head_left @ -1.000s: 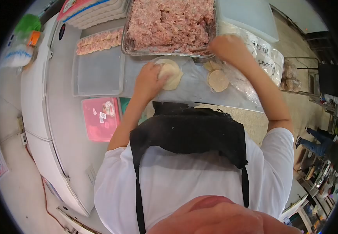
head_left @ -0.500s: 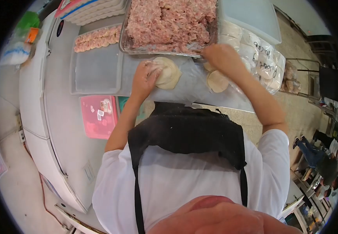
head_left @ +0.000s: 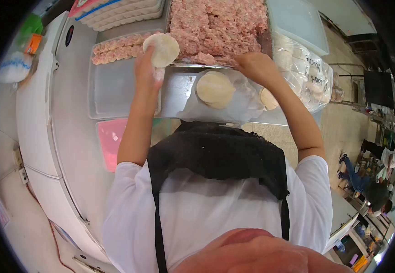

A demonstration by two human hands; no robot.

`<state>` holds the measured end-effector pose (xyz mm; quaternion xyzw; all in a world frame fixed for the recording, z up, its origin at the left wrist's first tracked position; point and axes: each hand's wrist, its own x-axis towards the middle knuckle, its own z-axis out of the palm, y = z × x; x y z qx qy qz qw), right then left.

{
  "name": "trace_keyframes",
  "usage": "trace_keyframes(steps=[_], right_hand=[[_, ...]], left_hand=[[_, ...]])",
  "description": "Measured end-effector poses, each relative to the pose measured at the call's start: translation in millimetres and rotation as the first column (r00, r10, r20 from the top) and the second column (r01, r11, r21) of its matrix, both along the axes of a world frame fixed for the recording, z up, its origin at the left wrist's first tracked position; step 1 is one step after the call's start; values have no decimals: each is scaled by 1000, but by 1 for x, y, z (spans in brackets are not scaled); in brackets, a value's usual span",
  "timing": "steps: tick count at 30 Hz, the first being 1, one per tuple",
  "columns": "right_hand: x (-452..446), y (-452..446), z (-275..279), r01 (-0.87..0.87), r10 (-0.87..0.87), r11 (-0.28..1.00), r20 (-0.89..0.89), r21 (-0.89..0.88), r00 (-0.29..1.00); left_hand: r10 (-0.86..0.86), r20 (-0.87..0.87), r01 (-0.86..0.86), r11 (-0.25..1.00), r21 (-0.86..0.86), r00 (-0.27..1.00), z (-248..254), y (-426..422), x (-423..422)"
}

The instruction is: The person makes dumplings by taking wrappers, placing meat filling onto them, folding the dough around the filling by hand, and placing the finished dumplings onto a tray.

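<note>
My left hand (head_left: 148, 73) is raised and closed on a round dumpling wrapper (head_left: 165, 51), held up at the left front corner of the meat tray. My right hand (head_left: 257, 69) is a fist at the front edge of the metal tray (head_left: 193, 66); whatever it grips is hidden. Pinkish ground meat filling (head_left: 220, 32) fills that tray. Between my hands, a stack of round wrappers (head_left: 214, 89) lies on a plastic sheet (head_left: 193, 109). Beside my right forearm, more wrappers (head_left: 268, 99) show partly.
A clear plastic container (head_left: 122, 93) at left holds rows of filled dumplings (head_left: 115, 50). Stacked trays (head_left: 124, 16) stand behind it, and a pink lid (head_left: 112, 140) lies nearer me. Bagged wrapper packs (head_left: 304, 73) are at right. Other people (head_left: 375, 189) are far right.
My left hand has lifted a wrapper off the stack and moved up and left. My right hand stays at the tray's front edge. The view has shifted slightly.
</note>
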<state>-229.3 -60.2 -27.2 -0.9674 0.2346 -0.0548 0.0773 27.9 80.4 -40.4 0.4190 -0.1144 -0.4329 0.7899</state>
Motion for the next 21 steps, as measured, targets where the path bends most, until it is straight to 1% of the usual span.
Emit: trace_keyframes(steps=[1, 2, 4, 5, 7, 8, 10, 11, 12, 13, 14, 15, 16, 17, 18, 19, 20, 21], right_hand=[[-2, 2, 4, 66, -69, 995, 32, 80, 997], [-5, 3, 3, 116, -142, 970, 110, 214, 984], [-10, 9, 3, 168, -307, 863, 232, 477, 923], [-9, 11, 7, 222, -414, 777, 212, 589, 885], [-3, 19, 25, 291, -606, 553, 137, 780, 784], [1, 21, 26, 259, -623, 521, 154, 814, 767], [11, 24, 26, 187, -656, 457, 188, 870, 731], [14, 28, 20, 209, -625, 569, 254, 795, 738], [16, 33, 8, 228, -587, 669, 315, 707, 746], [15, 35, 1, 245, -540, 756, 367, 607, 757], [7, 32, -1, 216, -366, 918, 505, 331, 782], [-1, 32, 12, 294, -372, 922, 367, 251, 853], [-10, 37, 38, 355, -384, 921, 216, 161, 898], [-17, 45, 59, 400, -403, 914, 59, 64, 913], [-19, 52, 71, 363, -365, 931, 77, 39, 928], [-17, 51, 63, 325, -327, 945, 161, 42, 931], [-16, 50, 48, 287, -288, 957, 244, 43, 926], [-16, 44, 39, 247, -246, 968, 325, 38, 913]], left_hand=[[-14, 46, 14, 1000, 12, 999, -6, -6, 4], [-27, 91, 26, 999, 20, 995, -11, -13, 6], [-121, -110, 116, 992, -55, 986, -17, -27, 6], [-171, -208, 155, 983, -95, 963, -20, -32, 2], [-215, -350, 205, 976, -68, 912, -5, -51, -21], [-237, -416, 235, 970, -57, 878, 6, -59, -32], [-290, -399, 232, 954, -188, 870, 30, -68, -52], [-315, -388, 229, 940, -252, 866, 39, -70, -57], [-349, -440, 232, 926, -299, 827, 44, -76, -55], [-337, -482, 215, 933, -290, 809, 42, -79, -53], [-320, -523, 195, 940, -281, 790, 36, -80, -48], [-303, -561, 174, 947, -272, 770, 29, -82, -45], [-286, -460, 177, 948, -266, 840, 14, -83, -43], [-278, -424, 167, 945, -280, 862, 7, -85, -44], [-268, -387, 158, 943, -293, 882, 10, -86, -48], [-258, -348, 150, 939, -308, 901, 12, -87, -51], [-258, -360, 168, 950, -264, 896, 15, -87, -54], [-257, -373, 184, 958, -222, 892, 37, -81, -61]])
